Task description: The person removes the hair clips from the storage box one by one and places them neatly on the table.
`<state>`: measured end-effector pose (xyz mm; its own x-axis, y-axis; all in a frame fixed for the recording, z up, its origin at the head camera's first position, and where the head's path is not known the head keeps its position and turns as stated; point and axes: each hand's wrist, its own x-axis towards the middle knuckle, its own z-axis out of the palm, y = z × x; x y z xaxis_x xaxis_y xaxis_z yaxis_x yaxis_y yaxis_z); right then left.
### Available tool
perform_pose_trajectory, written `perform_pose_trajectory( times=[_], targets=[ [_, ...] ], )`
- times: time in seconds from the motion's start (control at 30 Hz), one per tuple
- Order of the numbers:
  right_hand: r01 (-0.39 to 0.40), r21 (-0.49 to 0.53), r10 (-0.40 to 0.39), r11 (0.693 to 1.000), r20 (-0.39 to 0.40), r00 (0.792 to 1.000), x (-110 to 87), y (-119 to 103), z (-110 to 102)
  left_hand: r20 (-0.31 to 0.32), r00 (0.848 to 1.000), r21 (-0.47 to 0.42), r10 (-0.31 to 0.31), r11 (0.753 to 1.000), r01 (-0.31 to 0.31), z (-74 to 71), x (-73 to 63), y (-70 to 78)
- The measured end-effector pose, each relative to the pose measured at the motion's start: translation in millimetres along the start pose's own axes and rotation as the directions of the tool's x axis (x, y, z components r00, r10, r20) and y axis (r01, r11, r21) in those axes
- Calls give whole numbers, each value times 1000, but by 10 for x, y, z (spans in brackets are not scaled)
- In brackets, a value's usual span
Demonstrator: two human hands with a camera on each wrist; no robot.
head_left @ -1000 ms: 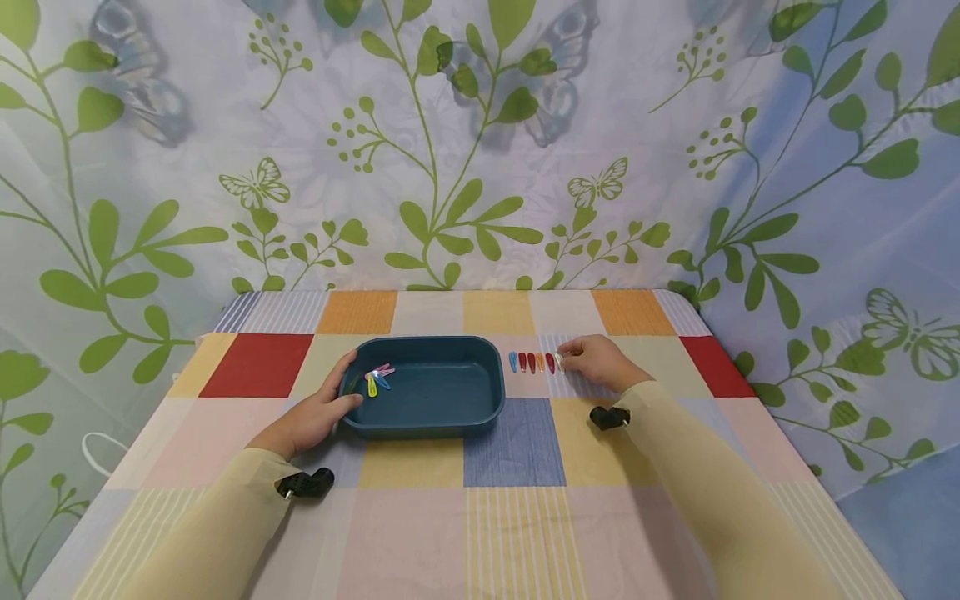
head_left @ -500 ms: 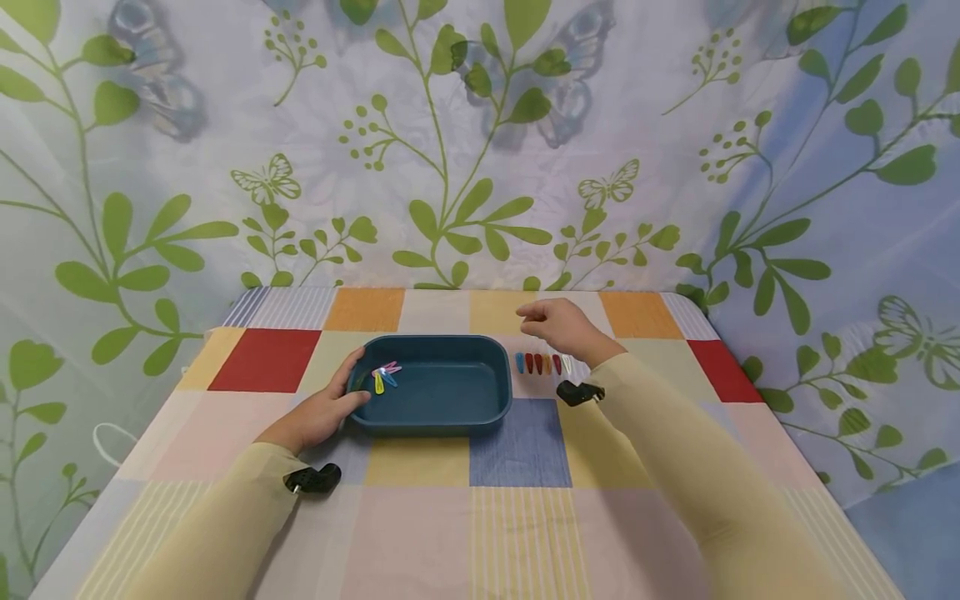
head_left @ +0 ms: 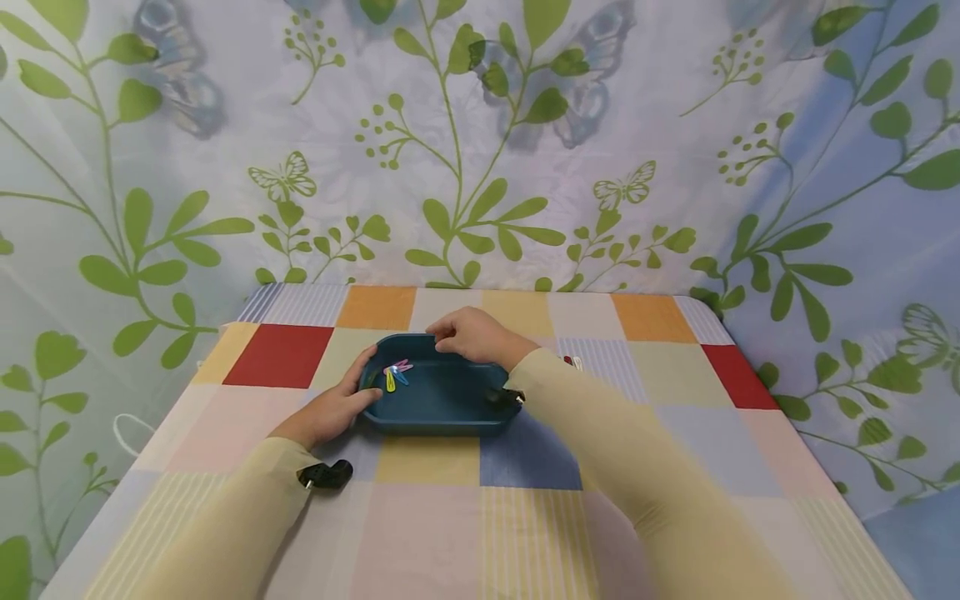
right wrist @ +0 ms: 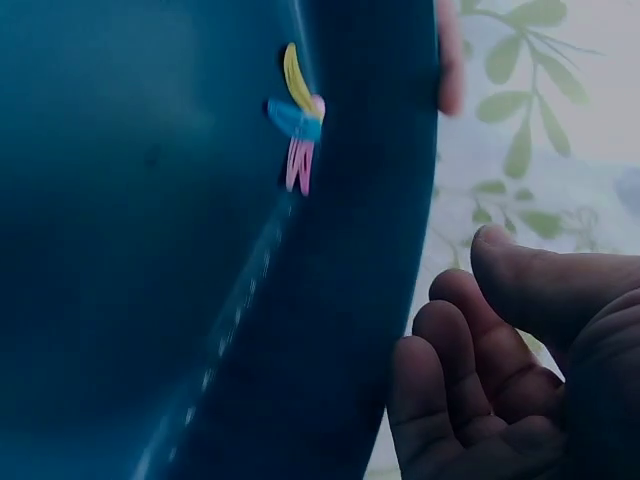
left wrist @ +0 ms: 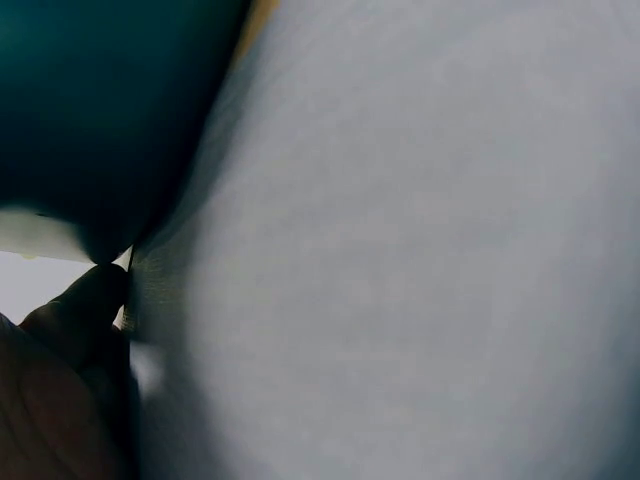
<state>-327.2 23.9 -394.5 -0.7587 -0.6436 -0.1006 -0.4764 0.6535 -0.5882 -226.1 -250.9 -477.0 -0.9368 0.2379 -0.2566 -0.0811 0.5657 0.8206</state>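
A dark teal plastic tray [head_left: 442,429] stands on the table. My left hand [head_left: 333,408] grips its left end, thumb at the front of the rim and fingers round the outside. Inside near that end lies a small cluster of snap hair clips: a yellow clip [head_left: 390,382], a blue clip [head_left: 401,377] and pink ones [right wrist: 299,165]. Over the tray's back rim hovers my right hand [head_left: 480,335], its fingers loosely bent; in the right wrist view nothing shows between thumb and fingers. Past the right sleeve, a red clip [head_left: 567,360] and a white clip [head_left: 577,363] peek out.
A patchwork-patterned cloth [head_left: 420,533] covers the table. Behind it hangs a leaf-and-butterfly curtain [head_left: 480,167]. My right sleeve [head_left: 600,442] crosses the tray's right end and hides most of the clip row. A white cord [head_left: 127,433] loops off the left edge.
My right hand has lifted away from the row of clips and swung left over the tray. The left hand keeps its hold on the tray, and the head view has shifted slightly.
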Motion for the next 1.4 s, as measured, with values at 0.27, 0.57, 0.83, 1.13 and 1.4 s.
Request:
perform_pose_trajectory(
  times=[0.27, 0.57, 0.83, 1.13, 1.4],
  targets=[
    [60, -131, -45, 990, 119, 992, 299, -183, 255, 6, 1000, -20, 6, 1000, -6, -5, 5, -2],
    [84, -230, -37, 970, 201, 979, 503, -208, 533, 1, 1000, -34, 27, 999, -27, 7, 15, -24],
    [111, -321, -40, 941, 218, 975, 604, -186, 722, -7, 1000, -22, 19, 1000, -19, 12, 10, -19],
    [91, -331, -20, 939, 213, 977, 591, -243, 775, -5, 1000, -4, 9, 1000, -9, 20, 4, -26],
    [92, -360, -20, 928, 199, 980, 592, -263, 771, 0, 1000, -16, 16, 1000, -16, 7, 4, -10]
  ],
)
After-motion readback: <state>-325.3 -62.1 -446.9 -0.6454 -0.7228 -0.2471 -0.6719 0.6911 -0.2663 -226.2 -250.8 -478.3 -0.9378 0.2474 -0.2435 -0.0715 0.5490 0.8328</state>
